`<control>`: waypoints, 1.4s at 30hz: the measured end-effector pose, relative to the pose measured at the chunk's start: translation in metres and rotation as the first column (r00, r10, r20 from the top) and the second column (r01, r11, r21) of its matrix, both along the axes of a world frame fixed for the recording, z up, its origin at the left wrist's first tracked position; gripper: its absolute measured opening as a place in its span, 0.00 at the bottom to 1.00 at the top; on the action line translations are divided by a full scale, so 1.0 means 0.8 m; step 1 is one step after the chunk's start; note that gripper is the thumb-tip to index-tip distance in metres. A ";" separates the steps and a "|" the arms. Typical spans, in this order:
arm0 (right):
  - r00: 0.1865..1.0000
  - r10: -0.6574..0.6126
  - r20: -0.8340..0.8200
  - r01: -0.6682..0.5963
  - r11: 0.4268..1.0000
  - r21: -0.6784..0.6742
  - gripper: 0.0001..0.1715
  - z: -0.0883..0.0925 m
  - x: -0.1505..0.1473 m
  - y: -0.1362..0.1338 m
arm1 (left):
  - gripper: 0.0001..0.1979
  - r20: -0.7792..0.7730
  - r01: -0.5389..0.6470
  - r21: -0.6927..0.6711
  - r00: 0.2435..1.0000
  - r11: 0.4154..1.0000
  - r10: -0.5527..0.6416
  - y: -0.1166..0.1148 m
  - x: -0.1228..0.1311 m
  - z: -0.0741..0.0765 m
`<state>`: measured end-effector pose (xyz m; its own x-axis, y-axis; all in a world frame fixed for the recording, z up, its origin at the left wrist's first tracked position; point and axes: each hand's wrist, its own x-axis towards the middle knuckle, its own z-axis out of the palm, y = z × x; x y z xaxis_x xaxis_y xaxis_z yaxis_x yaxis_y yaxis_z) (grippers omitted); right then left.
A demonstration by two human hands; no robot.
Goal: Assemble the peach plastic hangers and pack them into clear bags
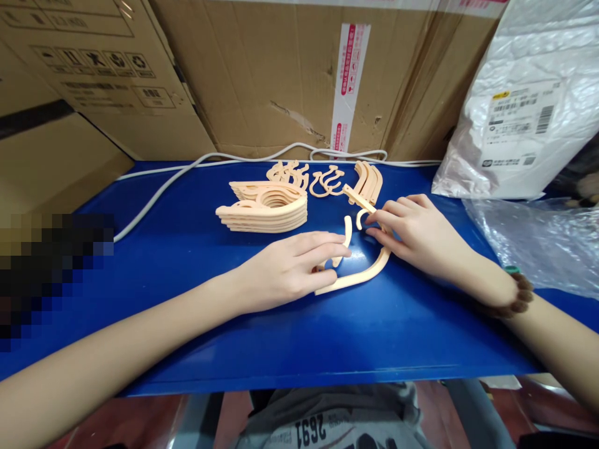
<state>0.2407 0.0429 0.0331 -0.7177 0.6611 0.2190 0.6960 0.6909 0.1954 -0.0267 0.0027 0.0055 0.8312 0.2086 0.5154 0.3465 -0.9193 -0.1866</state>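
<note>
A peach plastic hanger body (360,276) lies on the blue table (196,249), curved between my two hands. My left hand (290,268) rests on its left end, fingers stretched forward and closed on a short curved piece (345,237). My right hand (416,234) pinches a small hook piece (361,218) at the hanger's top, where a flat strip (358,198) sticks up. Behind them lie a stack of finished hangers (264,209), loose hooks (327,181) and a few curved arm pieces (369,181).
Cardboard boxes (262,68) wall off the back of the table. A white cable (168,184) runs along the rear edge. A white plastic bag with a label (519,106) and clear wrap (538,243) fill the right side. A blurred patch covers the left edge.
</note>
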 end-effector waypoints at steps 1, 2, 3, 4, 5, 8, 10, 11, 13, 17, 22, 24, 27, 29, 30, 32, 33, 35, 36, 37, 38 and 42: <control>1.000 -0.001 0.003 0.001 1.000 0.001 0.16 0.000 0.000 0.000 | 0.10 0.013 -0.008 -0.002 1.000 1.000 0.008 0.001 0.000 0.000; 1.000 -0.003 0.006 0.003 1.000 0.000 0.16 0.000 0.000 0.000 | 0.10 0.019 -0.016 -0.011 1.000 1.000 0.016 0.001 0.000 -0.001; 1.000 -0.006 0.009 0.006 1.000 -0.002 0.16 0.000 -0.001 -0.001 | 0.10 0.023 -0.028 -0.025 0.999 0.999 0.029 0.001 0.000 -0.001; 1.000 -0.010 0.010 0.010 1.000 -0.003 0.16 0.000 -0.001 -0.001 | 0.10 0.023 -0.042 -0.039 0.999 0.998 0.043 0.002 0.000 -0.002; 1.000 -0.013 0.010 0.013 1.000 -0.006 0.16 0.000 -0.001 -0.001 | 0.09 0.021 -0.057 -0.051 0.998 0.997 0.058 0.002 0.000 -0.003; 1.000 -0.018 0.005 0.018 1.000 -0.008 0.16 0.000 -0.002 -0.001 | 0.09 0.020 -0.093 -0.059 0.995 0.994 0.094 0.002 0.000 -0.005; 1.000 -0.025 0.004 0.025 1.000 -0.012 0.16 0.000 -0.002 -0.002 | 0.10 0.014 -0.096 -0.057 0.995 0.994 0.097 0.003 0.000 -0.004; 1.000 -0.028 0.002 0.028 1.000 -0.014 0.16 0.000 -0.002 -0.001 | 0.11 0.006 -0.096 -0.058 0.995 0.994 0.096 0.004 -0.001 -0.004; 0.999 -0.032 -0.009 0.031 0.999 -0.019 0.15 -0.001 -0.001 -0.001 | 0.13 -0.011 -0.096 -0.060 0.995 0.994 0.095 0.004 -0.001 -0.002; 1.000 -0.019 -0.019 0.019 1.000 -0.013 0.14 -0.003 -0.001 -0.001 | 0.12 -0.027 -0.090 -0.095 0.996 0.991 0.088 0.002 0.001 0.003; 0.999 -0.033 0.025 0.032 0.999 0.006 0.14 -0.001 -0.002 -0.002 | 0.11 -0.003 -0.107 -0.092 0.994 0.990 0.107 -0.001 0.004 0.003; 0.999 -0.036 0.038 0.036 0.999 0.006 0.14 0.000 -0.003 -0.003 | 0.11 -0.007 -0.112 -0.069 0.994 0.991 0.112 0.000 0.003 0.000; 0.998 -0.036 0.044 0.037 0.999 -0.012 0.14 0.000 -0.004 -0.003 | 0.11 -0.013 -0.117 -0.034 0.993 0.992 0.117 0.001 0.002 -0.003; 0.999 -0.030 0.045 0.032 0.999 -0.032 0.14 0.000 -0.004 -0.003 | 0.10 -0.023 -0.119 -0.003 0.993 0.993 0.119 0.002 0.002 -0.003; 0.999 -0.025 0.044 0.027 0.999 -0.040 0.14 0.000 -0.004 -0.003 | 0.10 -0.030 -0.121 0.016 0.992 0.993 0.121 0.002 0.002 -0.003; 0.999 -0.015 0.044 0.017 0.999 -0.049 0.14 0.000 -0.004 -0.003 | 0.10 -0.037 -0.129 0.053 0.991 0.990 0.131 0.001 0.002 -0.002; 0.999 -0.011 0.044 0.013 0.999 -0.051 0.14 0.000 -0.004 -0.003 | 0.09 -0.036 -0.133 0.072 0.990 0.988 0.136 0.001 0.002 -0.002; 0.999 -0.006 0.047 0.009 0.999 -0.053 0.14 0.000 -0.004 -0.003 | 0.09 -0.027 -0.142 0.101 0.989 0.985 0.145 0.001 0.002 -0.002; 0.999 -0.005 0.049 0.008 0.999 -0.054 0.14 0.000 -0.004 -0.003 | 0.08 -0.022 -0.145 0.109 0.989 0.983 0.148 0.002 0.002 -0.003; 0.999 -0.003 0.052 0.006 0.998 -0.056 0.14 0.000 -0.004 -0.003 | 0.08 -0.017 -0.147 0.115 0.989 0.982 0.149 0.002 0.002 -0.003; 0.998 -0.002 0.055 0.005 0.998 -0.057 0.14 -0.001 -0.004 -0.003 | 0.08 -0.014 -0.148 0.120 0.988 0.982 0.151 0.002 0.002 -0.003; 0.998 0.019 0.055 -0.015 0.998 -0.064 0.15 -0.001 -0.003 -0.003 | 0.07 -0.009 -0.160 0.130 0.987 0.978 0.163 0.004 0.001 -0.004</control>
